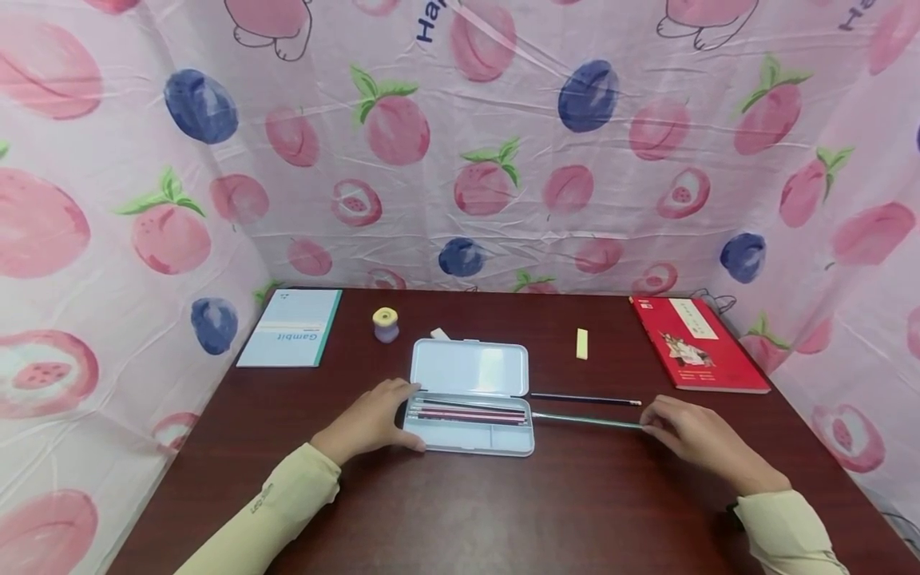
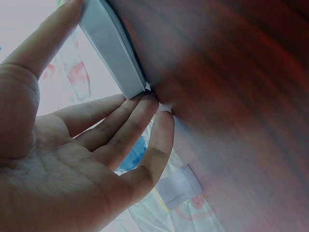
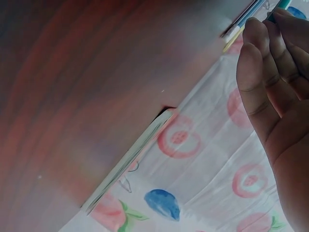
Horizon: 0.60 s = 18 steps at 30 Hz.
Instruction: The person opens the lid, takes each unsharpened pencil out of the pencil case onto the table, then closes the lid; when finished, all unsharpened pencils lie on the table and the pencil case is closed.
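Note:
A pale blue pencil case lies with its lid raised near the middle of the table, several pencils inside its rear compartment. My left hand holds the case's left end, thumb at the front corner and fingers toward the hinge. In the left wrist view the thumb and fingertips touch the case's side. To the right, my right hand pinches the end of a green pencil, whose other end meets the case's right side. Just behind it a dark pencil lies on the table.
A white eraser sits partly hidden behind the lid. Beyond the case are a yellow-topped purple jar and a yellow strip. A pale blue notebook lies back left, a red book back right. Patterned cloth encloses the table.

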### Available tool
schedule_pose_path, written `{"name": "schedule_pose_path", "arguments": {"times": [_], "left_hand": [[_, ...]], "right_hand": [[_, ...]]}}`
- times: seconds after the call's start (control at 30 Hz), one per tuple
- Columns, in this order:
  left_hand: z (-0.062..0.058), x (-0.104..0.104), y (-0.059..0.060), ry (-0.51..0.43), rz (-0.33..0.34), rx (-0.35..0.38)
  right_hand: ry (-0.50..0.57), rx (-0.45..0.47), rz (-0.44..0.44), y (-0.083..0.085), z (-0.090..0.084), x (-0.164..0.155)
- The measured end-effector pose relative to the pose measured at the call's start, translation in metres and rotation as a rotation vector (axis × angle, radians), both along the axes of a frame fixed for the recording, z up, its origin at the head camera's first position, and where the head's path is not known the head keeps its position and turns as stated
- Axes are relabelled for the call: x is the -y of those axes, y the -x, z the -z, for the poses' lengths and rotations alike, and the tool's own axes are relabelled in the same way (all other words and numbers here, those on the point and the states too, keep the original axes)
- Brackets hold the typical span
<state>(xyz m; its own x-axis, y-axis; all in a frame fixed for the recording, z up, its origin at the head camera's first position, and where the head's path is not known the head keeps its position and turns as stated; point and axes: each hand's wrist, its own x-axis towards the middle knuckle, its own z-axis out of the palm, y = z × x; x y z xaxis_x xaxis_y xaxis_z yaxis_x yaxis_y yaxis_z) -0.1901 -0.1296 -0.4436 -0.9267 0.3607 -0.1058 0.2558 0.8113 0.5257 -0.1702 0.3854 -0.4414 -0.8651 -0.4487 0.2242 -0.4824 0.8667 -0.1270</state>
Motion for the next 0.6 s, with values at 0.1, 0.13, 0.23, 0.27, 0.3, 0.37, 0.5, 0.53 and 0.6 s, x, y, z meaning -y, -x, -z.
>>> {"name": "schedule_pose_path", "arguments": {"times": [0.1,0.13,0.23,0.27,0.3,0.37,0.5,0.53,0.6], "left_hand": [[0.0005,0.0001,0.0001,0.002,0.002,0.000],[0.0004,0.0002,0.0002,0.002,0.002,0.001],[0.0001,0.0003,0.0003,0.001,-0.001,0.004],[0.0001,0.0002,0.0002,0.002,-0.002,0.005],[0.0001,0.0002,0.0001,0.003,-0.003,0.006],[-0.0002,0.0000,-0.0002,0.005,-0.004,0.009],[-0.0003,-0.0001,-0.0001,0.004,-0.003,0.015],[-0.0003,-0.0001,0.0000,0.003,-0.003,0.016],[-0.0004,-0.0001,0.0001,0.002,-0.002,0.016]], "right_hand": [[0.000,-0.013,-0.010,-0.0002,0.0015,-0.0034],[0.000,-0.017,-0.012,0.0001,0.0020,-0.0041],[0.001,-0.007,-0.011,0.0011,0.0027,-0.0051],[0.000,0.000,-0.009,0.0017,0.0028,-0.0052],[-0.003,0.009,-0.006,0.0023,0.0029,-0.0053],[-0.008,0.034,0.002,0.0032,0.0030,-0.0052],[-0.018,0.070,0.008,0.0050,0.0034,-0.0048],[-0.019,0.075,0.007,0.0053,0.0034,-0.0046],[-0.022,0.081,0.002,0.0060,0.0032,-0.0041]]}}
